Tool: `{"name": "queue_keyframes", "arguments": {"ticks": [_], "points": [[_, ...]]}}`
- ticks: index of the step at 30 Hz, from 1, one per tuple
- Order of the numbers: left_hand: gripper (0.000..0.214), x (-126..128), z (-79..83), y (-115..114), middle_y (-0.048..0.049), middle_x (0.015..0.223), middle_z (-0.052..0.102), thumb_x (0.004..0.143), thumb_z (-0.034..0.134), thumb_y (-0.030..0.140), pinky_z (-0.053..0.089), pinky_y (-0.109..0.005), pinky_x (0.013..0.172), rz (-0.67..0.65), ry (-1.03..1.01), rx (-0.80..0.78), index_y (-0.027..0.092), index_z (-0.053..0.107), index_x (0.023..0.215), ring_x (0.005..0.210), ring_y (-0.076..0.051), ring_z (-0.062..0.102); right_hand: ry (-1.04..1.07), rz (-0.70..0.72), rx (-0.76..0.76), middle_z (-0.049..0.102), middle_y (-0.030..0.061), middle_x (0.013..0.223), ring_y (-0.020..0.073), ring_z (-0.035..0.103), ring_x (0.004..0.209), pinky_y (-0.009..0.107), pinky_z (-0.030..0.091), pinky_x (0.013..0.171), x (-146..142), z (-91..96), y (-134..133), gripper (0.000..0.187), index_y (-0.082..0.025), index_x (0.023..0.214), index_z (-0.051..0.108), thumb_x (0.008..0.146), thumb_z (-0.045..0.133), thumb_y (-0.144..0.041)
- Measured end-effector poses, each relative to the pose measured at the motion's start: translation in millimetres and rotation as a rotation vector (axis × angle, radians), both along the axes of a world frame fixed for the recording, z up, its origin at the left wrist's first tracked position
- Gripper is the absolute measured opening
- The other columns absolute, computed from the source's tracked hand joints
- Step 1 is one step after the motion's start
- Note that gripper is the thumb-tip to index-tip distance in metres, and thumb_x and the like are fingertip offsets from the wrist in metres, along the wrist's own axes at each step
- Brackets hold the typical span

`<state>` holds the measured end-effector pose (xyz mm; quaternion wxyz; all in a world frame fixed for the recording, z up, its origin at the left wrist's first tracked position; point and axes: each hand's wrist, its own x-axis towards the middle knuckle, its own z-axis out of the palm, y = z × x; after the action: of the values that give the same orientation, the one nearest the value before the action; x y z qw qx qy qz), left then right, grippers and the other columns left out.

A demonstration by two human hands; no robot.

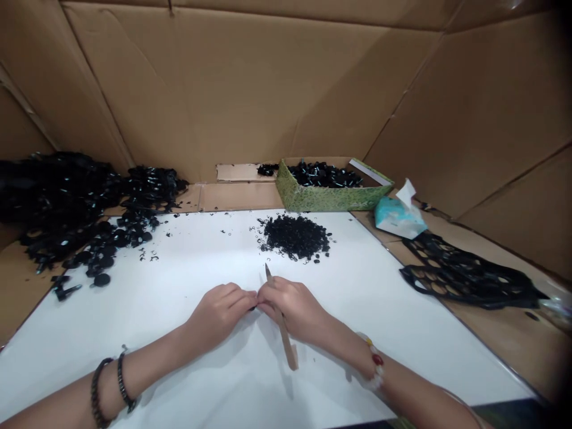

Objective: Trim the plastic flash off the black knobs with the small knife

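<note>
My left hand (222, 313) and my right hand (290, 307) meet over the white board (214, 381), fingertips touching. Between them a bit of a small black part (252, 308) shows under my left fingers; most of it is hidden. A slim tool with a pointed metal blade and a flat brown handle, like a craft knife (287, 345), is gripped in my right hand, its tip pointing away from me. Beyond my hands lies a heap of small black pieces (295, 237). Both hands have closed fingers.
At the left is a large pile of black parts (67, 196), some spilling onto the board. A green box (330, 199) of black parts stands at the back. On the right are a tissue pack (397, 217) and black sheets with round holes (473, 274). Cardboard walls (268, 89) enclose the area.
</note>
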<state>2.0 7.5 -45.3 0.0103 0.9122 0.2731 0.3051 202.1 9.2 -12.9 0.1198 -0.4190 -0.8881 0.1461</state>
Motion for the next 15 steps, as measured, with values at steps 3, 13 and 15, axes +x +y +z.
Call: {"name": "queue_keyframes", "arguments": {"ticks": [3,13,15], "points": [[0.017,2,2.4,-1,-0.0045,0.096,0.070,0.087,0.049,0.013,0.049,-0.030,0.065,-0.009,-0.015,0.026,0.016,0.056,0.103,0.076,-0.017,0.059,-0.060,0.009,0.063,0.061,0.0048,0.073,0.0177,0.053,0.072,0.026,0.036,0.059,0,2.9,-6,0.022,-0.016,0.077,0.057,0.091,0.041,-0.023],[0.022,-10,0.2,-2,-0.0040,0.101,0.071,0.086,0.053,0.025,0.041,-0.032,0.065,-0.105,0.053,0.108,0.028,0.056,0.107,0.085,-0.021,0.063,0.482,0.047,-0.604,0.060,0.0019,0.074,0.0107,0.049,0.060,0.022,0.037,0.056,15,8.8,-4,0.022,-0.016,0.080,0.061,0.083,0.056,-0.037],[0.023,-9,-0.9,-4,-0.0052,0.102,0.070,0.087,0.051,0.028,0.041,-0.031,0.065,-0.133,-0.003,0.083,0.029,0.054,0.110,0.085,-0.020,0.063,0.606,0.068,-0.792,0.060,0.0024,0.073,0.0100,0.049,0.059,0.021,0.037,0.055,16,10.5,-3,0.027,-0.014,0.079,0.061,0.079,0.060,-0.041]]}}
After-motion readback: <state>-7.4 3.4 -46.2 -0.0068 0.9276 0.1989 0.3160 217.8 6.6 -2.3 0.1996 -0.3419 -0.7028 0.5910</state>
